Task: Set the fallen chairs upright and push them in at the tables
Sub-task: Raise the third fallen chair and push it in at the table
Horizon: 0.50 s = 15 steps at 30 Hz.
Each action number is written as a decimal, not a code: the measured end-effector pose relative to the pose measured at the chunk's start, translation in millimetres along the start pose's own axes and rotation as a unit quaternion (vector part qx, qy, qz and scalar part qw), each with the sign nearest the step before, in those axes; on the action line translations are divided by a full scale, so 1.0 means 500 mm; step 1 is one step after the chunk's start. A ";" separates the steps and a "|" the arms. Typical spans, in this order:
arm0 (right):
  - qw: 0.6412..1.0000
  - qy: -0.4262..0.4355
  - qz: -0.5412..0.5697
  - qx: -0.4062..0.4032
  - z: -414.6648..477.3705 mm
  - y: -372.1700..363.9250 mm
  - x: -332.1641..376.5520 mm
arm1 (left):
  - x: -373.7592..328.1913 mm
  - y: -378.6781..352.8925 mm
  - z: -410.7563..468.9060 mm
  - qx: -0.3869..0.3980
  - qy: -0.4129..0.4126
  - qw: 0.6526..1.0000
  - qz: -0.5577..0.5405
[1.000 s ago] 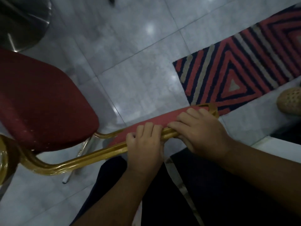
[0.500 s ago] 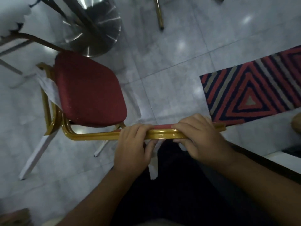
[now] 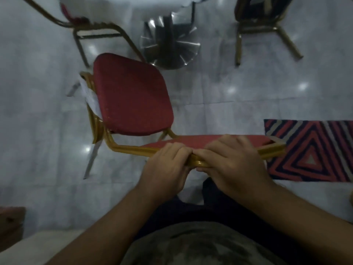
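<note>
Pale grey marble-look floor tiles (image 3: pixel 238 88) fill the view, glossy enough to throw back small white spots of ceiling light. At twelve o'clock a polished, fluted metal pedestal base (image 3: pixel 170 46) shines beneath the scalloped white edge of a counter (image 3: pixel 133 4). Dead centre stands the red chair (image 3: pixel 131 96), upright, its padded seat a rounded square of coarse, speckled red fabric on a ribbed gold tubular frame. Something white and crumpled sits along the seat's nine o'clock edge. The backrest top runs across the middle, a flat strip of red padding capped by a gold rail, and both hands are on it. The left hand (image 3: pixel 166 167) has its grip wrapped over that rail, fingers curled tight around the tube. The right hand (image 3: pixel 233 159) sits just beside it, knuckles almost touching, its grip clamped on the same rail. At eleven o'clock a second chair (image 3: pixel 91 29) shows only gold legs and crossbars. At one o'clock a dark-seated chair (image 3: pixel 261 18) stands on splayed gold legs. At three o'clock lies a woven rug (image 3: pixel 313 150), red, navy and grey triangles nested inside one another.
</note>
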State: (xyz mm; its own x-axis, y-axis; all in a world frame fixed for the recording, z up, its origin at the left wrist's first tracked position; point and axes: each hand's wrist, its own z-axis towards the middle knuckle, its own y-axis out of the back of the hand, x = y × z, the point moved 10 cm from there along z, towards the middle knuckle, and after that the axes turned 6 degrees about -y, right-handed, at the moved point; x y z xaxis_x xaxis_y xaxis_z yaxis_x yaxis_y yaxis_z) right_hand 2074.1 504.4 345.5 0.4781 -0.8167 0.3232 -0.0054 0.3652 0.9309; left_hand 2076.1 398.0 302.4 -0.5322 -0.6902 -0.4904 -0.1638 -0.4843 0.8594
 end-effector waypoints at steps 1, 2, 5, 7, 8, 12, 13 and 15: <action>1.000 0.008 -0.002 -0.001 0.012 -0.003 0.037 | 0.016 0.024 -0.028 -0.014 0.009 1.000 -0.006; 1.000 0.017 -0.003 0.002 0.026 -0.009 0.073 | 0.033 0.047 -0.055 -0.027 0.019 0.999 -0.011; 0.998 0.045 0.007 0.039 0.070 -0.029 0.171 | 0.080 0.110 -0.134 -0.051 0.060 0.997 -0.025; 0.996 0.065 0.024 0.058 0.083 -0.031 0.222 | 0.114 0.142 -0.188 -0.053 0.091 0.994 -0.034; 0.994 0.079 0.034 0.061 0.082 -0.026 0.245 | 0.128 0.163 -0.217 -0.053 0.104 0.993 -0.028; 0.991 0.090 0.073 0.071 0.047 -0.011 0.245 | 0.163 0.239 -0.303 -0.070 0.148 0.986 -0.034; 0.990 0.084 0.087 0.076 0.041 -0.009 0.239 | 0.162 0.266 -0.320 -0.086 0.167 0.982 -0.031; 0.985 0.083 0.116 0.099 0.041 -0.014 0.241 | 0.139 0.311 -0.337 -0.101 0.186 0.977 0.005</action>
State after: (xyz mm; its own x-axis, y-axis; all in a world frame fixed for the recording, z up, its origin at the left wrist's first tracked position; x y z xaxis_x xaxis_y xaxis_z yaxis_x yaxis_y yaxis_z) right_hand 2113.7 394.2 381.6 0.5807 -0.6308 0.5146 -0.2956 0.4256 0.8553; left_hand 2153.6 184.2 377.4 -0.1882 -0.8245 -0.5336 0.0270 -0.5475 0.8364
